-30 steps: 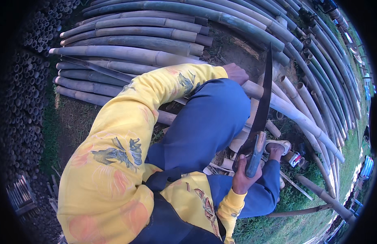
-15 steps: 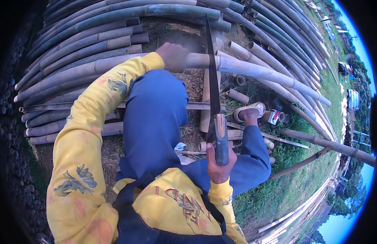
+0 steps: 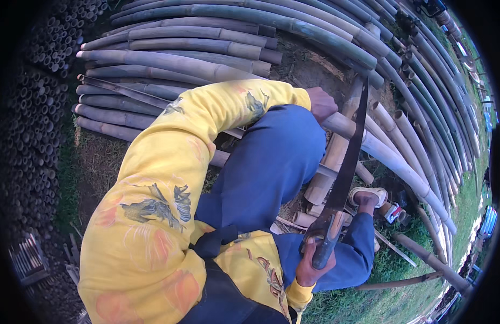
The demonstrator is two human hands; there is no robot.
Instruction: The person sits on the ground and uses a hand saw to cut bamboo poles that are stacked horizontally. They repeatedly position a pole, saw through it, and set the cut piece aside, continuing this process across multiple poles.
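A handsaw [image 3: 349, 165] with a long dark blade and a dark handle lies across a pale bamboo pole [image 3: 398, 162]. My right hand [image 3: 315, 263] grips the saw's handle, low and close to my bent right leg. Past my raised left knee, my left hand [image 3: 321, 104] is closed around the same pole, just left of the blade. The blade's toothed edge and any cut in the bamboo are too small to make out. A thicker bamboo piece [image 3: 336, 154] lies on the ground beneath the pole, partly behind the blade.
Bamboo poles [image 3: 196, 47] are stacked at the far left, with more poles [image 3: 439, 97] at the right. A stack of cut bamboo ends [image 3: 31, 129] rises at the left edge. Near my sandalled foot [image 3: 366, 198] sits a small red and white box [image 3: 392, 213]. A propped pole [image 3: 431, 263] crosses the grass.
My view has turned, so the poles, saw and both hands appear farther right. The saw still crosses the pole, and both hands keep their holds.
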